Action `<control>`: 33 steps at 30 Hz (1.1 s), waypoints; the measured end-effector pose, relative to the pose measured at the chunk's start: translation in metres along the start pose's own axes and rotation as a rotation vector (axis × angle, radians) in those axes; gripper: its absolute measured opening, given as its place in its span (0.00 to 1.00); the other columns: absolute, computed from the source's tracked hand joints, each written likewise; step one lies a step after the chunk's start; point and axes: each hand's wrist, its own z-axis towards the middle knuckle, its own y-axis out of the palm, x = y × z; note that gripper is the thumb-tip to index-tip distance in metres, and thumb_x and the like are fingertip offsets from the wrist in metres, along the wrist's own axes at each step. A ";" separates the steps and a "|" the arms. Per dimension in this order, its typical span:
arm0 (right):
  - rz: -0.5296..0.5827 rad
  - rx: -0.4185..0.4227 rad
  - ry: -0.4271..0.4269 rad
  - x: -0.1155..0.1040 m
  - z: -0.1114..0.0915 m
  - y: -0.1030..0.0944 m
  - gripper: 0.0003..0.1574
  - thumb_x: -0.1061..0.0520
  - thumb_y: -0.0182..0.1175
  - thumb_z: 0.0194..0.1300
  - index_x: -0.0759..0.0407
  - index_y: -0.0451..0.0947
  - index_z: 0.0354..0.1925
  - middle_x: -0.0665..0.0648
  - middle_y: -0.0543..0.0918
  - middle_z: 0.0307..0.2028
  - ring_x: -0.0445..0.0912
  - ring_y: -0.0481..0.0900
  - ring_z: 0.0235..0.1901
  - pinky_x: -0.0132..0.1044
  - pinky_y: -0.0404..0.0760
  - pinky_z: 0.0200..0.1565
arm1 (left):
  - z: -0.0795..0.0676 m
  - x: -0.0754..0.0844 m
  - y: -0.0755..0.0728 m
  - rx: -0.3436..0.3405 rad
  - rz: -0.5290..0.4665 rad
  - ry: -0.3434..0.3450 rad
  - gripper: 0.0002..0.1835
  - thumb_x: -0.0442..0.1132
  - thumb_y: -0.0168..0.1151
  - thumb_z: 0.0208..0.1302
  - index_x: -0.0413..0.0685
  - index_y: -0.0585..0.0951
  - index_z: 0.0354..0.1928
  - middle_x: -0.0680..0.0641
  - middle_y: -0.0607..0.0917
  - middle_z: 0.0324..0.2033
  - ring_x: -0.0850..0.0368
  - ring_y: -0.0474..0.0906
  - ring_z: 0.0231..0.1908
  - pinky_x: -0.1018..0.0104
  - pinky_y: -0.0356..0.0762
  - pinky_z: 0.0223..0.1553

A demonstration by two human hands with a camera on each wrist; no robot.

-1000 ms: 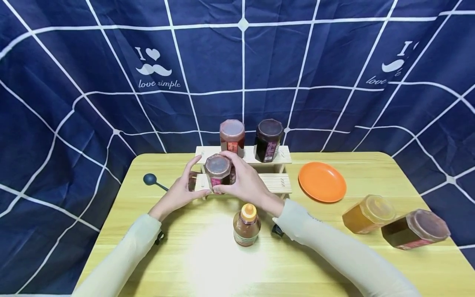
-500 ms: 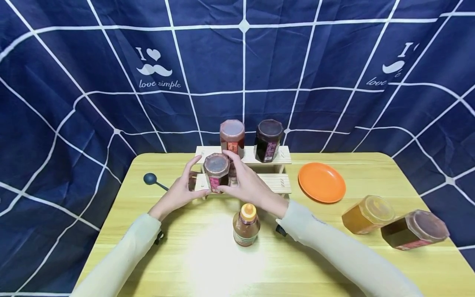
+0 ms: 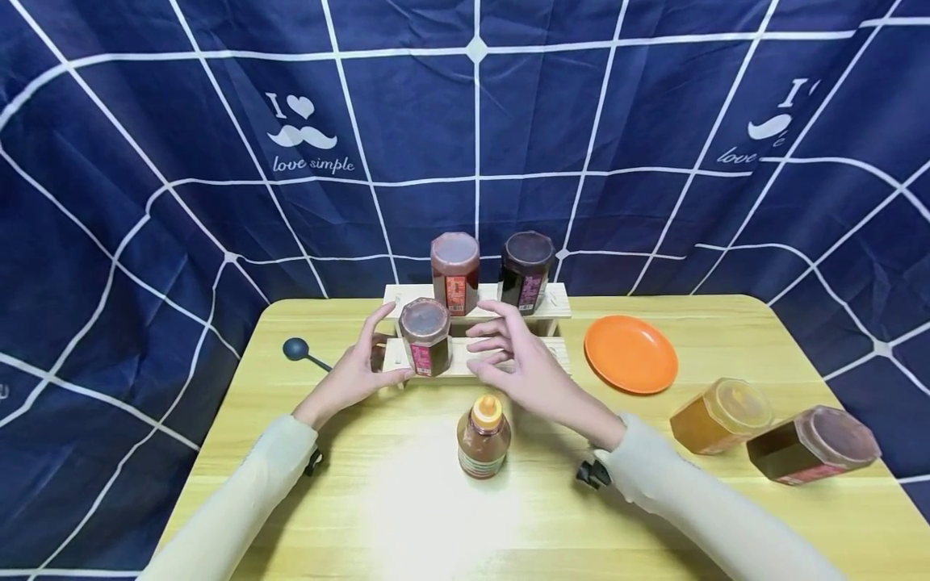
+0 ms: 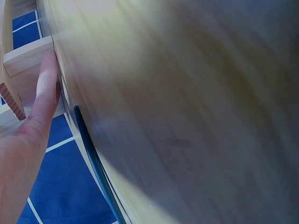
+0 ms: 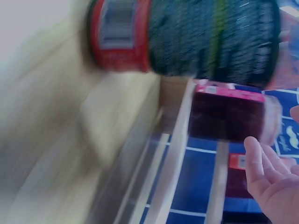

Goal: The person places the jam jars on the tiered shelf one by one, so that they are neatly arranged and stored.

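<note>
Blue gridded cloth (image 3: 538,105) hangs beyond my relaxed, empty right hand (image 3: 526,363), and between it and my loosely spread left hand (image 3: 356,374) a pink-labelled jar (image 3: 426,343) stands on the wooden rack (image 3: 559,302), where a careless nudge could topple it.

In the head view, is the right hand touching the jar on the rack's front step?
No, the right hand is apart from the jar: bare wood of the rack shows between them.

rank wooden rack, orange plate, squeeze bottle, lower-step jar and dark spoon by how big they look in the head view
Largest to smallest, by visible area:
1. Wooden rack
2. Orange plate
3. Squeeze bottle and lower-step jar, too alike to rank
4. Dark spoon
</note>
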 end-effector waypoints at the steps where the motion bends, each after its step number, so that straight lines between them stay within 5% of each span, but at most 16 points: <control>1: 0.010 0.009 0.005 -0.002 -0.004 -0.003 0.49 0.58 0.73 0.74 0.54 0.57 0.82 0.61 0.82 0.64 0.53 0.86 0.58 0.46 0.86 0.55 | 0.000 0.000 0.000 -0.002 -0.002 0.001 0.63 0.36 0.82 0.65 0.71 0.47 0.88 0.31 0.82 0.62 0.39 0.85 0.56 0.39 0.79 0.61; 13: 0.052 0.133 0.001 -0.005 -0.051 -0.038 0.41 0.66 0.68 0.74 0.57 0.63 0.78 0.57 0.83 0.62 0.52 0.86 0.58 0.40 0.85 0.56 | -0.001 0.001 0.001 -0.002 -0.015 -0.015 0.63 0.36 0.82 0.65 0.74 0.47 0.88 0.33 0.82 0.62 0.43 0.85 0.54 0.43 0.80 0.59; 24: 0.049 0.247 -0.072 -0.007 -0.093 -0.073 0.41 0.77 0.63 0.72 0.69 0.61 0.77 0.70 0.78 0.64 0.50 0.85 0.60 0.33 0.82 0.56 | -0.001 0.001 0.000 -0.004 0.001 -0.020 0.63 0.36 0.82 0.65 0.76 0.47 0.87 0.33 0.81 0.63 0.43 0.86 0.53 0.42 0.80 0.59; 33: 0.044 0.352 -0.134 -0.011 -0.124 -0.090 0.42 0.83 0.60 0.67 0.70 0.64 0.76 0.66 0.80 0.63 0.49 0.84 0.60 0.32 0.80 0.58 | 0.000 0.001 0.001 -0.006 -0.006 -0.016 0.63 0.36 0.82 0.65 0.75 0.47 0.87 0.33 0.82 0.62 0.42 0.85 0.54 0.43 0.80 0.59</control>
